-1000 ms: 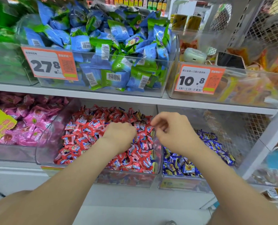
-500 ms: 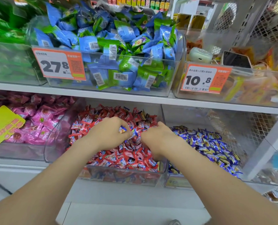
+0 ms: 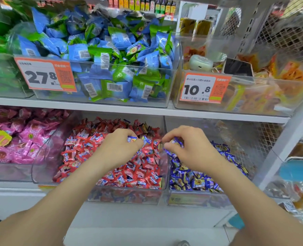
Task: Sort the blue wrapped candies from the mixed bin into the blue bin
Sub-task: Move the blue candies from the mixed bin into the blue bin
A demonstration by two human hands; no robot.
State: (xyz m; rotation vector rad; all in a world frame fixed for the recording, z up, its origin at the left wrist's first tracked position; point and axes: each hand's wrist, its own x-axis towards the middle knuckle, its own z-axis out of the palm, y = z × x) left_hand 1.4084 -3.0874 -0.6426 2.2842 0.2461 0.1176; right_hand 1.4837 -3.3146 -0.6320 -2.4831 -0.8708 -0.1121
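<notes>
Two bare arms reach toward a lower store shelf [image 3: 129, 110] holding clear plastic bins. The left hand [image 3: 118, 148] hovers over the mixed bin [image 3: 126, 197] – a heap of mostly red candies [image 3: 87, 148] – with its fingers curled, pinching a blue candy [image 3: 132, 139] between thumb and fingertips. The right hand [image 3: 193, 150] is just beside it, above the wall between the two bins, fingers curled round a second blue candy [image 3: 177, 140]. To the right, touching the mixed bin, sits the blue bin [image 3: 196, 200], partly filled with blue candies [image 3: 196, 181]. On the shelf above stands a bin of blue and green packets [image 3: 101, 68] – with an orange price tag [image 3: 44, 75] on its front.
</notes>
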